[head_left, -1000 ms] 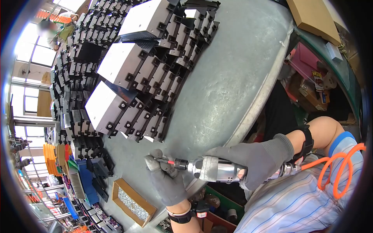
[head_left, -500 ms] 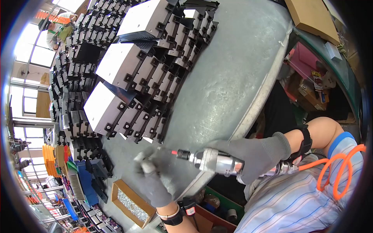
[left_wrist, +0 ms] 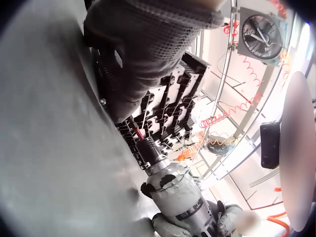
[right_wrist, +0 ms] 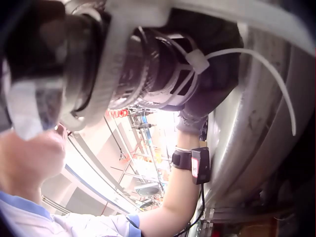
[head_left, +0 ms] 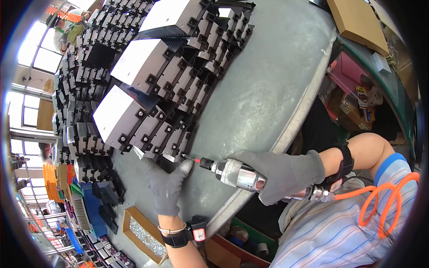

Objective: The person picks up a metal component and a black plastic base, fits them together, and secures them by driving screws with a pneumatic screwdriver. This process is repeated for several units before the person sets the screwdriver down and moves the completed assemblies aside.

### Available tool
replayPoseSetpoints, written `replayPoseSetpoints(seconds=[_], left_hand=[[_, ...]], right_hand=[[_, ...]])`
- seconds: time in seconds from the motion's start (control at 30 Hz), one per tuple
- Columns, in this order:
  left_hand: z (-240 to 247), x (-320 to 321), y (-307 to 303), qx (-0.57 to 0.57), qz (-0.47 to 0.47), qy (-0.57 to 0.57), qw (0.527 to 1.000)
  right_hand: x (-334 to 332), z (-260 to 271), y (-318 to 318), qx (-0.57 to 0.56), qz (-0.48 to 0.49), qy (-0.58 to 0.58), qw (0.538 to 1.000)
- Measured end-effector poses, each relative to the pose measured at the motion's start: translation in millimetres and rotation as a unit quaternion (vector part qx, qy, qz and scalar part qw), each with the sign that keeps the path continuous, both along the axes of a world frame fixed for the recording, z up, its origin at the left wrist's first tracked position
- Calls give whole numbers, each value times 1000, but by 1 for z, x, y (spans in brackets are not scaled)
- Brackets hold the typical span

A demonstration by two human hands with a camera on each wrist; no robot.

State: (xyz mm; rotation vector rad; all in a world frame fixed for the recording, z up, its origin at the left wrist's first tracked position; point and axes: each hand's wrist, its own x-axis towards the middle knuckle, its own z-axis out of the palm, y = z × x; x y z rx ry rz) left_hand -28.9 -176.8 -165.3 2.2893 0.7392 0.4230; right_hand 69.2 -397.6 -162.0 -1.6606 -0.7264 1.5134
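One pneumatic screwdriver (head_left: 237, 173) is slanting across the centre of the frame, its bit (head_left: 192, 158) pointing at the stacked housings (head_left: 152, 105), upper left. The right hand (head_left: 288, 174) is curling closed round its body. The left hand (head_left: 165, 185) is reaching to the housings' lower edge, thumb near the bit; hidden fingertips are leaving its grip unclear. Below, a cardboard box (head_left: 146, 219) is holding screws.

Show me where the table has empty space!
Biggest free patch: gray table, between the stacked cases and its pale edge. Smaller: between the left hand and the carton. Crowded: among the cases and around the power tool in the right hand.
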Motion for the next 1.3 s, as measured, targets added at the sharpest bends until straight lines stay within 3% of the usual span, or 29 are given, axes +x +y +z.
replayPoseSetpoints(seconds=[0.17, 0.5, 0.6, 0.7, 0.77, 0.8, 0.87, 1.0, 1.07, 1.13, 1.17, 1.23, 1.3], left_hand=[[-5, 0, 9, -59, -8, 26, 998], [-7, -1, 10, 6, -2, 36, 999], [-9, -2, 12, -10, 1, 32, 999], [-12, -15, 12, 79, -38, 1, 996], [-9, -28, 9, 59, -5, -119, 991], [-4, -34, 5, 59, -4, -119, 991], [13, -46, -8, -130, 101, -97, 982], [24, -51, -26, -162, 130, -22, 978], [25, -49, -33, -162, 129, -10, 978], [23, -49, -35, -301, 138, -79, 940], [21, -47, -38, -300, 138, -79, 941], [16, -43, -42, -437, 134, -176, 872], [11, -44, -38, -471, 121, -190, 853]], right_hand=[[0, 2, 0, 31, -12, 23, 999], [0, 3, 4, 12, -14, 27, 999], [-3, 1, -4, 77, -46, 18, 996], [-2, -2, -5, 94, -8, -53, 994], [2, 12, -1, 51, 4, 25, 998], [2, 12, 2, 52, 4, 25, 998], [1, 11, 9, 27, 17, 20, 999], [0, 18, 9, 4, 9, 34, 999], [-6, 6, 4, 68, 15, -13, 997], [-3, 11, -1, 46, 50, 16, 998], [-1, 14, -3, 23, 83, 46, 995], [-2, 12, -7, 36, 89, 51, 994], [-5, 9, -11, 49, 94, 56, 993]])
